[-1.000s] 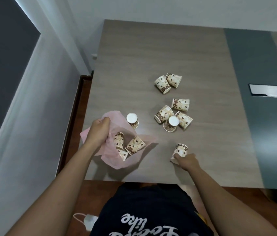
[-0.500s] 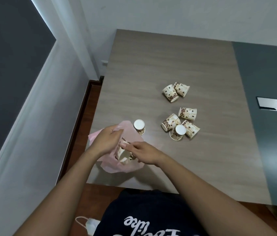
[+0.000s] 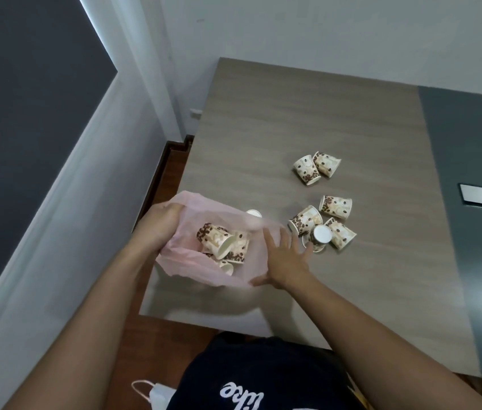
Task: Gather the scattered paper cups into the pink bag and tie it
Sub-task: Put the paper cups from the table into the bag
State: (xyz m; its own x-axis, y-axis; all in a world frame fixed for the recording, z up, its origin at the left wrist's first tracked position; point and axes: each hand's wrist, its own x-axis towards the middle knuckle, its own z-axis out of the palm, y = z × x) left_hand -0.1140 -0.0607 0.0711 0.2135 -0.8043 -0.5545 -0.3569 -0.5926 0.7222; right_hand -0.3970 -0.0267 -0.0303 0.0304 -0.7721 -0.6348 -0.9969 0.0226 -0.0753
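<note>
Pink bag [image 3: 186, 263] | mouth held wide by left hand [image 3: 161, 224] gripping rim, for loading | right hand [image 3: 285, 258] empty, fingers spread | paper cups [image 3: 321, 224] loose at 2 o'clock

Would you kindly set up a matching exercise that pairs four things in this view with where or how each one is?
1. left hand
2. right hand
3. pair of cups
4. upside-down cup

A. farthest across the table
B. open, holding nothing
C. gripping the pink bag
D. base up, in the cluster of four

Pairs: 1-C, 2-B, 3-A, 4-D
</note>
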